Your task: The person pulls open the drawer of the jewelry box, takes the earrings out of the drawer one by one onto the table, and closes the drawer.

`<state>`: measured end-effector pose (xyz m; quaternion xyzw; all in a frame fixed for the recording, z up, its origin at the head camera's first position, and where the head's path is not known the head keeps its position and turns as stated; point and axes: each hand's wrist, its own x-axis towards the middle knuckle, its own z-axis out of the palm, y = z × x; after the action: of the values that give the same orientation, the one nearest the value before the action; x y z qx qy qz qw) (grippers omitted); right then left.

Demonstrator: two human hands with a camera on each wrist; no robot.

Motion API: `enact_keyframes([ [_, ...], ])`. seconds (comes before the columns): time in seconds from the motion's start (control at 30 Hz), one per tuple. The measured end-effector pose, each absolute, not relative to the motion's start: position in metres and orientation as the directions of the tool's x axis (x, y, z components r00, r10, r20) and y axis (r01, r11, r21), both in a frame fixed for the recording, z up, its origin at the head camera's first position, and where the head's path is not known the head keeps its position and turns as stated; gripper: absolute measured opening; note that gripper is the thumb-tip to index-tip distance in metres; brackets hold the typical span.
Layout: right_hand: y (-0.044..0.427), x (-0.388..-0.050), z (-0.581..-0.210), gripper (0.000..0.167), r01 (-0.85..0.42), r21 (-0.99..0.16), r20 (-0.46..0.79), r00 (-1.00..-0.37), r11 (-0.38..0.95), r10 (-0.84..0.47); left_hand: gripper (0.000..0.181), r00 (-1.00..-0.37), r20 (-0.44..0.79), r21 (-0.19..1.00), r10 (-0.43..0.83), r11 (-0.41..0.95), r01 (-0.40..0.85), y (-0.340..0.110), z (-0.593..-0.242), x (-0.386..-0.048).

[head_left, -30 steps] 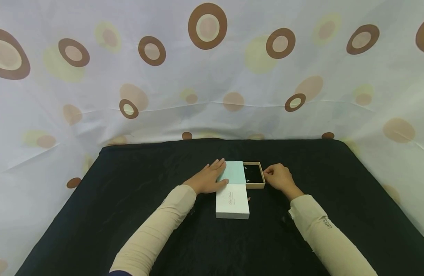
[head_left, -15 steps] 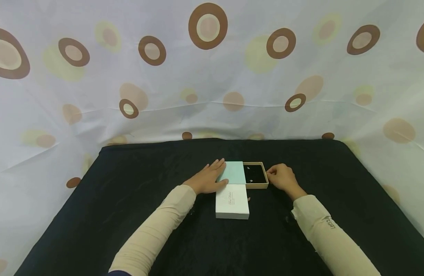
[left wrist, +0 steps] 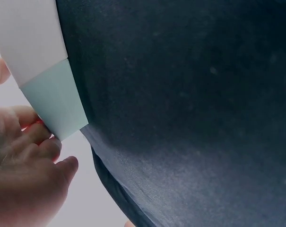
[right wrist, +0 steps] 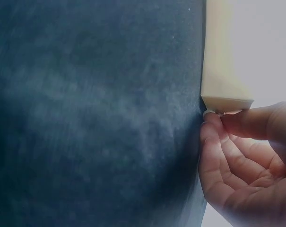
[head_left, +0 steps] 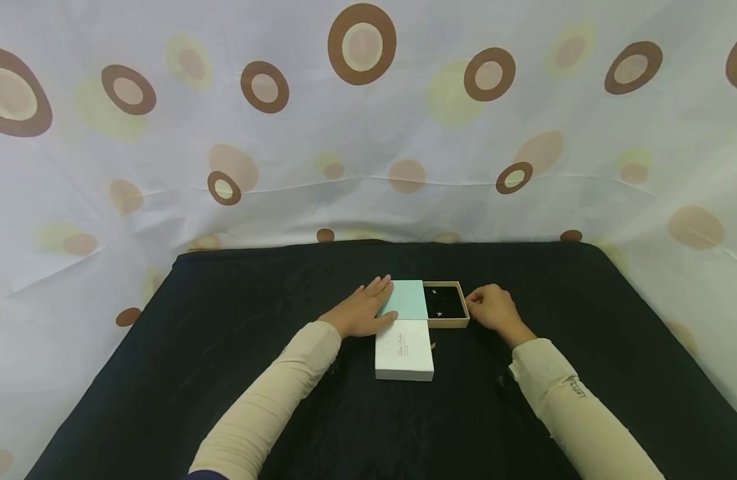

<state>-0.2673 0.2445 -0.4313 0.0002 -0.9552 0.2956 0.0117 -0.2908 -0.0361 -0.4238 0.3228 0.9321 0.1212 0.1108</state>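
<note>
My left hand (head_left: 361, 311) lies with straight fingers across the left part of a pale blue-green box sleeve (head_left: 409, 299), its thumb reaching over the sleeve's near edge. A tan drawer (head_left: 447, 323) sticks out of the sleeve's right end. Inside the drawer is a black pad (head_left: 449, 300) bearing two small silver star-shaped pieces. At the drawer's right end my right hand (head_left: 494, 309) pinches with thumb and fingertips. The right wrist view shows those fingertips against the drawer's end wall (right wrist: 228, 103); whatever small part they pinch is mostly hidden.
A white box (head_left: 404, 350) with printed script stands against the sleeve's near side. Black cloth (head_left: 356, 427) covers the table. Behind it hangs a pale curtain (head_left: 368, 147) patterned with circles.
The drawer has slid a little further right out of the sleeve, my right hand moving along with it. Both star-shaped pieces now show more fully. My left hand has stayed put.
</note>
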Motion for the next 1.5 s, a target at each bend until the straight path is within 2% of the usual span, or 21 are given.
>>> enact_keyframes([
  [0.67, 0.245, -0.266, -0.432, 0.021, 0.01, -0.57, 0.01, -1.0, 0.822, 0.02, 0.069, -0.759, -0.129, 0.288, 0.638, 0.757, 0.587, -0.037, -0.426, -0.292],
  [1.1, 0.249, -0.266, -0.419, 0.025, -0.025, -0.543, -0.026, -0.999, 0.84, -0.047, 0.069, -0.75, -0.126, 0.273, 0.649, 0.75, 0.603, -0.036, -0.423, -0.291],
  [1.5, 0.237, -0.265, -0.39, 0.022, -0.086, -0.521, 0.093, -0.995, 0.849, -0.044, 0.068, -0.745, -0.116, 0.274, 0.657, 0.742, 0.611, -0.037, -0.423, -0.29],
])
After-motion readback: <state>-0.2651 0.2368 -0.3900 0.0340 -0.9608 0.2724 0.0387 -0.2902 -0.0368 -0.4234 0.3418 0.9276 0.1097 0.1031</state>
